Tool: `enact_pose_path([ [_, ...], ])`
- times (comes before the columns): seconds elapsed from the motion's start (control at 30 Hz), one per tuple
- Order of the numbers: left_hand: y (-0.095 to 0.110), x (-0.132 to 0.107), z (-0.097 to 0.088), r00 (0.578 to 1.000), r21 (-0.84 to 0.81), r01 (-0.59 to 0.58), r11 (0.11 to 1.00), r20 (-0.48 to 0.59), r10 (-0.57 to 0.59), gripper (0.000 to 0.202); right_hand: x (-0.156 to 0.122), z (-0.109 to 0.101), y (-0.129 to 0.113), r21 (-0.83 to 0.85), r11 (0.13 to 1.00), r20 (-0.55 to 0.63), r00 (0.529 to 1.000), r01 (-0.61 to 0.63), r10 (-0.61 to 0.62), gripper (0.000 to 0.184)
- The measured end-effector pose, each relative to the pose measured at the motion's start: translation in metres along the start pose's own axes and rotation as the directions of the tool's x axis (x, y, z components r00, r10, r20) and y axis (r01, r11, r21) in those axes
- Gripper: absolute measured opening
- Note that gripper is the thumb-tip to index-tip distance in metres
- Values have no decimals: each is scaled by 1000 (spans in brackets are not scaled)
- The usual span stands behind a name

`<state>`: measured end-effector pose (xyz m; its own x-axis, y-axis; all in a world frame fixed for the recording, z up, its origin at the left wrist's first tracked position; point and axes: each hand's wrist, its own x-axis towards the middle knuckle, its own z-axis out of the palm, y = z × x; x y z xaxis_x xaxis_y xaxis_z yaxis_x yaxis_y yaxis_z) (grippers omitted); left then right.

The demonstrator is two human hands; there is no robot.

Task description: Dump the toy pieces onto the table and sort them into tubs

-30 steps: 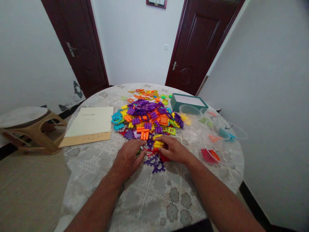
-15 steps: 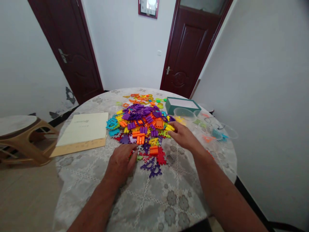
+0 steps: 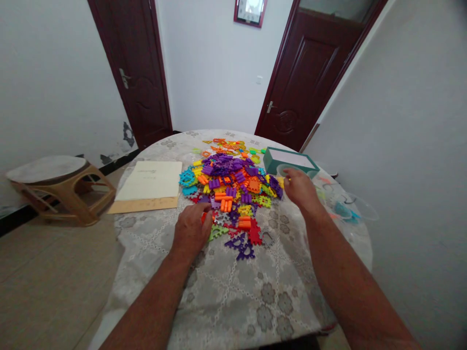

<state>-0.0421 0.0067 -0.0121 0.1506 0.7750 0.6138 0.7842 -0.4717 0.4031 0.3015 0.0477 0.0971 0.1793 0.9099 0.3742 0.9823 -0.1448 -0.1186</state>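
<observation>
A heap of colourful interlocking plastic pieces (image 3: pixel 230 192) lies mid-table, purple, orange, yellow, green, blue and red. At the heap's near left edge is my left hand (image 3: pixel 190 228), fingers curled, with a red-orange plastic piece (image 3: pixel 204 218) between thumb and forefinger. A green triangular piece (image 3: pixel 218 232) lies just right of its thumb. My right hand (image 3: pixel 301 188) hovers right of the heap, by a clear round container (image 3: pixel 287 168). Its fingertips are pinched together with a bit of yellow showing at them, apparently a yellow piece; the fingers partly hide it.
Beside the right hand stands a green box (image 3: pixel 291 160). Further clear containers (image 3: pixel 366 208) with coloured pieces sit at the right edge. Paper sheets (image 3: pixel 151 180) lie on the left of the patterned tablecloth (image 3: pixel 233 291). A stool (image 3: pixel 60 187) stands left of the table.
My right hand has moved from the heap's right edge outward to the clear container. My left hand has shifted slightly forward along the heap. The view has turned a little left.
</observation>
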Motion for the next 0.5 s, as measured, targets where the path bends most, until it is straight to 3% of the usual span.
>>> enact_pose_path([
  [0.13,0,0,0,1000,12,4,1000,22,-4,22,-42,17,-40,142,965,159,957,222,-243,34],
  [0.27,-1,0,0,1000,24,9,1000,24,-10,22,-66,47,-64,281,882,242,862,377,-446,45],
  [0.4,-1,0,0,999,28,26,999,41,-27,23,-72,68,-62,317,868,311,823,382,-476,57],
  [0.5,0,-1,0,997,27,39,999,66,-41,23,-72,67,-53,306,871,339,810,385,-478,41],
])
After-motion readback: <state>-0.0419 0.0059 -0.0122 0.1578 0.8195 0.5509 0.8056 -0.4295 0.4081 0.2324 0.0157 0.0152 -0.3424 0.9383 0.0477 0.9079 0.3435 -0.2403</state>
